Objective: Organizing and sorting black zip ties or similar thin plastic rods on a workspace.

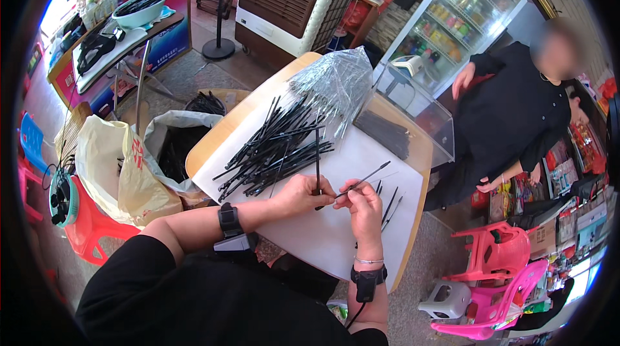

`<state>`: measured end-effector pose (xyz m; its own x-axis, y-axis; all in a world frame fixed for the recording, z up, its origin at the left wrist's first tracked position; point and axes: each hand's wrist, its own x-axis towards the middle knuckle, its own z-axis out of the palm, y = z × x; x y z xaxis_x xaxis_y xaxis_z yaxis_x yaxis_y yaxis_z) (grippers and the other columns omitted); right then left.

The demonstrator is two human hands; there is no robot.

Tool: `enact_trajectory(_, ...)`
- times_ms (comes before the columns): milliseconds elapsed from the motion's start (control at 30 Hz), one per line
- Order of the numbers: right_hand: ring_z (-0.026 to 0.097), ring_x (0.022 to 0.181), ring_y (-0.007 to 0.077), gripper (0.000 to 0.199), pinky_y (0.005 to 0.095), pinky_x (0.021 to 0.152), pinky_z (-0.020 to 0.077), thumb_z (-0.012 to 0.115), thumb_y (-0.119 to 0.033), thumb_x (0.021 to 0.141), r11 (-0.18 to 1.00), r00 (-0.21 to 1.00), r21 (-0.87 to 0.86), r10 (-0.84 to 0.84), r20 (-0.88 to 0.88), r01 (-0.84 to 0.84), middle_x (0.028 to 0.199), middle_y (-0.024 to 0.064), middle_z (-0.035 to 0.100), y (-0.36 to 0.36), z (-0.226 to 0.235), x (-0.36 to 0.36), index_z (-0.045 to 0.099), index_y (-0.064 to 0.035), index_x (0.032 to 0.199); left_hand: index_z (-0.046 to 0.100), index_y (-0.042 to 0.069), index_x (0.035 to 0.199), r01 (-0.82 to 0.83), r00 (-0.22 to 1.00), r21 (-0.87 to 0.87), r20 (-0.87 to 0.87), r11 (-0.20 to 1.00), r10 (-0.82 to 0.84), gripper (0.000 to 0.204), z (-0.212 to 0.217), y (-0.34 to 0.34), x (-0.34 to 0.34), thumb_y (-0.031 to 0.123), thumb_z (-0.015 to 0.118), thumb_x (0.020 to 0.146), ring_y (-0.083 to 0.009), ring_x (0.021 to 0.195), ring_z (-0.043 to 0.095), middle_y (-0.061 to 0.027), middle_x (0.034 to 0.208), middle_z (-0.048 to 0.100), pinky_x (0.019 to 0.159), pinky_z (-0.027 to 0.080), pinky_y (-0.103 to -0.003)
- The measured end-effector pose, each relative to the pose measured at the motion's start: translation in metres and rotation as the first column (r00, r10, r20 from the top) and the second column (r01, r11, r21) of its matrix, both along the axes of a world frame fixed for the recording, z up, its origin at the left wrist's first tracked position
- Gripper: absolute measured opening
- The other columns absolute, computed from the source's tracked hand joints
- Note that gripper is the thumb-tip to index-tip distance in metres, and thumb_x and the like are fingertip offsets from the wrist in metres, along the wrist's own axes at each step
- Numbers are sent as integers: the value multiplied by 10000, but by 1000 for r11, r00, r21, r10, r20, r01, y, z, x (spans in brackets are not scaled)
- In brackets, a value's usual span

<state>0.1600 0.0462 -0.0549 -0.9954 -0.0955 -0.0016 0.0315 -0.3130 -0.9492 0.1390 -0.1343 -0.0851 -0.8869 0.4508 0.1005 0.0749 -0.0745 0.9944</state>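
My left hand [301,196] is closed around a black rod [318,155] that stands nearly upright from its fingers. Pinched in my right hand [363,209] is a thinner black rod [372,175], slanting up to the right and ending in a thicker tip. The fingertips of both hands come close together above the white table covering [316,243]. Beyond my left hand lies a loose heap of black rods [268,149], pointing many ways. A few thin black rods [389,209] rest beside my right hand, partly hidden by it.
A crumpled clear plastic bag [336,81] covers the table's far end. Dark thin strips [383,134] lie by a clear box [423,128]. Left of the table stand open sacks [113,168] and a red stool [97,217]. A person in black [510,101] stands at right, near pink chairs [497,301].
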Motion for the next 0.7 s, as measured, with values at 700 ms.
enact_trajectory(700,500,703,82,149,212,623,430,605,-99,908,861,943,460,-64,-327,218,877,16,535,-20,1,0,616,22,995,666,33,1025,6,995,33,103,999,-10,201,17,-5,-1,188,647,898,-50,646,513,23,728,589,570,430,-221)
